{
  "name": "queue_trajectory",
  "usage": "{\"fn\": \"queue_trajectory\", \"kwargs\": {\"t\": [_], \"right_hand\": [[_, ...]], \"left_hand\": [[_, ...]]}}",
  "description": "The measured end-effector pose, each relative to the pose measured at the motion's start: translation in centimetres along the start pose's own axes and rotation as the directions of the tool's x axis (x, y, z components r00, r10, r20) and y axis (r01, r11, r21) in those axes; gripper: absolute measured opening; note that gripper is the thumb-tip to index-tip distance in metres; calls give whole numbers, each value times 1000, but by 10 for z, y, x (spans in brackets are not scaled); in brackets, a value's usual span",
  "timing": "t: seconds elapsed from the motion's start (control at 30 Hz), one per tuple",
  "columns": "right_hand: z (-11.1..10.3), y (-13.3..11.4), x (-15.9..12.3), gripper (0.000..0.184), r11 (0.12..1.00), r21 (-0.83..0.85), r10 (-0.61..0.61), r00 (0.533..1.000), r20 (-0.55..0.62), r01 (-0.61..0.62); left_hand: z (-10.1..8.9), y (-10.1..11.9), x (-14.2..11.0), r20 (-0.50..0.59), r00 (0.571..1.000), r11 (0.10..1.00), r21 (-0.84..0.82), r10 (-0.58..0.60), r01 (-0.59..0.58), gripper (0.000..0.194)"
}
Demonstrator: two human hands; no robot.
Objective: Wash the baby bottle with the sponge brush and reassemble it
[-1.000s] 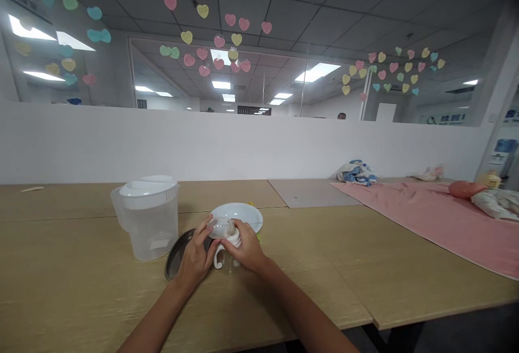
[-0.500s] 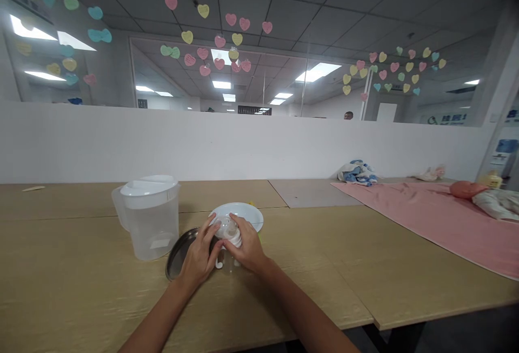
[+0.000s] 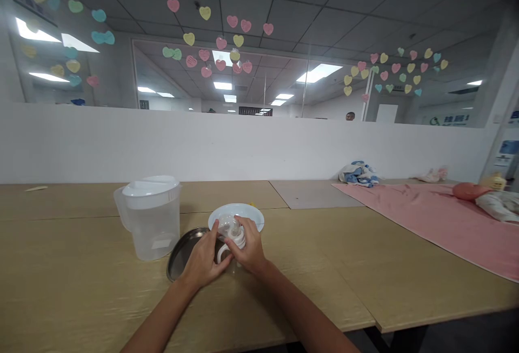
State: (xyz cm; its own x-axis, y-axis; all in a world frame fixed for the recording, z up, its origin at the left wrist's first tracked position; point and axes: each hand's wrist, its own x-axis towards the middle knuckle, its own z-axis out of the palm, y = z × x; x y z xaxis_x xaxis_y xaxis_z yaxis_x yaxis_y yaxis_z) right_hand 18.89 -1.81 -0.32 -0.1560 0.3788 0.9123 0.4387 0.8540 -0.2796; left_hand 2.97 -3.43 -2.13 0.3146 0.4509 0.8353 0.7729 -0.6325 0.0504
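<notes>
Between my hands is a baby bottle (image 3: 232, 237) with a clear domed top, a white collar and a curved white handle. My right hand (image 3: 249, 248) is closed round the collar from the right, its thumb at the front. On the other side my left hand (image 3: 205, 258) holds the bottle, fingers by the dome and thumb low near the handle. The bottle's lower body is mostly hidden by my hands. Behind it lies a white plate (image 3: 255, 215), and a round metal tray (image 3: 178, 255) is partly covered by my left hand.
To the left stands a clear plastic pitcher (image 3: 154, 223) with a white lid. A pink cloth (image 3: 425, 223) covers the table's right side, with an orange-red item (image 3: 468, 191) on it. A blue and white cloth (image 3: 359, 173) lies bunched by the wall.
My left hand has shifted lower on the bottle, its fingers moving off the dome's top and its thumb nearer the handle. The bottle has turned a little; the handle shows more.
</notes>
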Motion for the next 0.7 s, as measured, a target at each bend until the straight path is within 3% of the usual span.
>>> {"fn": "queue_trajectory", "kwargs": {"t": [0.2, 0.37, 0.53, 0.7], "right_hand": [[2, 1, -2, 46, 991, 87, 115, 987, -114, -105], [0, 5, -2, 44, 970, 124, 213, 977, -17, -210], [1, 9, -5, 37, 985, 83, 141, 986, 92, -148], [6, 15, -10, 31, 989, 63, 128, 988, 81, -134]], "left_hand": [[-5, 5, 4, 70, 997, 993, -103, -44, 51, 82], [-6, 7, 5, 78, 996, 992, -112, -44, 52, 82], [-8, 8, 4, 58, 998, 996, -84, -28, 33, 82], [-10, 8, 5, 76, 997, 996, -88, -24, 31, 82]]}}
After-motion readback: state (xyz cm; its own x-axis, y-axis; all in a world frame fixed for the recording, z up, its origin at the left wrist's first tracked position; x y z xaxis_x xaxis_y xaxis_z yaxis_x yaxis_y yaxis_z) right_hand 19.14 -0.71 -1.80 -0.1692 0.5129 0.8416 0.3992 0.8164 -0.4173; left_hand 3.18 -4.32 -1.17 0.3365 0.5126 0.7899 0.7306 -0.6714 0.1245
